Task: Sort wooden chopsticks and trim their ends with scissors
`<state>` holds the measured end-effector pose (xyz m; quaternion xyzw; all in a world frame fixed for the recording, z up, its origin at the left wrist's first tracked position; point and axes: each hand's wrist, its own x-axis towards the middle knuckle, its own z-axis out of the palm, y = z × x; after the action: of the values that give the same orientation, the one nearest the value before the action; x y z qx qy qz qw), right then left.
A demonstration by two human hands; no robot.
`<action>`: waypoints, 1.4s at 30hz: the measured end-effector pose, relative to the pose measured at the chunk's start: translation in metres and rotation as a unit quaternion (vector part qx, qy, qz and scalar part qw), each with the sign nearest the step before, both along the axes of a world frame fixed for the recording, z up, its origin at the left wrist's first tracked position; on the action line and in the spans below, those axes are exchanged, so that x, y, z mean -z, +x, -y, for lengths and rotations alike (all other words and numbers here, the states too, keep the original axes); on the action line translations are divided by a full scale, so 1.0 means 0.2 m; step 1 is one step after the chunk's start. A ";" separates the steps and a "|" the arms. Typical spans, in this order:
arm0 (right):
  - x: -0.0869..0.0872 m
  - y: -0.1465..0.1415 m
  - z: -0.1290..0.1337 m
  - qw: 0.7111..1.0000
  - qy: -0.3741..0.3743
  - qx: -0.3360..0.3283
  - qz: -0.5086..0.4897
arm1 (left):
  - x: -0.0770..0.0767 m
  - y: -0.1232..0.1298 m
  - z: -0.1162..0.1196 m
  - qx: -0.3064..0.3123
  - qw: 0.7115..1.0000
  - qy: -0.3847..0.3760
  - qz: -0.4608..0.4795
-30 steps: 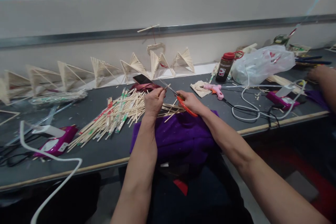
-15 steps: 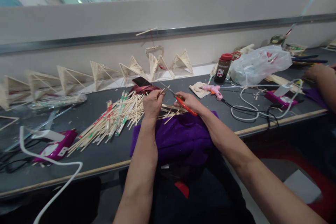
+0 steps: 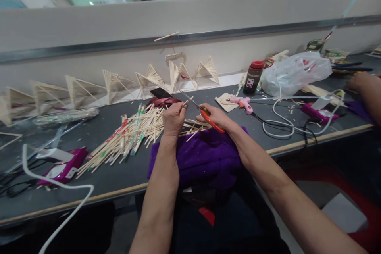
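My left hand (image 3: 173, 118) is closed around a thin wooden stick (image 3: 188, 101), whose end pokes out past the fingers toward the right. In my right hand (image 3: 216, 116) is a pair of scissors (image 3: 212, 122) with orange-red handles. Their blades are apart and point up and left, close to the stick's tip; whether they touch it I cannot tell. Below both hands a purple cloth (image 3: 208, 156) hangs over the table edge. Left of my left hand lies a loose pile of wooden sticks (image 3: 119, 143), some still in plastic wrappers.
Folded stick fans (image 3: 114, 81) stand along the wall. A pink glue gun (image 3: 244, 103), a dark bottle (image 3: 253, 77) and a plastic bag (image 3: 297, 73) are to the right. Magenta power strips (image 3: 67, 166) with cables lie at both sides. Another person's hand (image 3: 361, 83) is at far right.
Almost nothing differs. Both hands, the stick and the scissors hold nearly the same place, with only a tiny shift of the view.
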<state>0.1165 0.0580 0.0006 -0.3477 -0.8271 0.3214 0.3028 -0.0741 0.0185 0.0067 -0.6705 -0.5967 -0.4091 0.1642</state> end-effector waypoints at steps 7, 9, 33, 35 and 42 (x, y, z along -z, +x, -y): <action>0.00 0.00 0.01 1.000 -0.008 -0.012 -0.020 | 0.00 0.02 0.01 -0.011 1.000 -0.001 -0.019; -0.01 0.00 0.00 0.999 -0.006 -0.018 -0.028 | 0.00 0.02 0.01 -0.003 1.000 -0.005 -0.015; -0.01 0.01 -0.01 1.000 0.010 -0.016 0.014 | 0.00 0.02 0.00 0.006 0.999 -0.013 0.035; -0.01 0.02 -0.01 1.000 0.009 -0.017 0.019 | 0.00 0.02 0.01 0.005 0.999 -0.019 0.030; 0.00 0.02 -0.01 0.999 0.014 -0.020 0.027 | -0.01 0.03 0.02 0.007 0.999 -0.041 0.010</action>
<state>0.1208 0.0607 0.0009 -0.3358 -0.8462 0.3062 0.2784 -0.0685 0.0154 0.0088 -0.6770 -0.6094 -0.3924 0.1281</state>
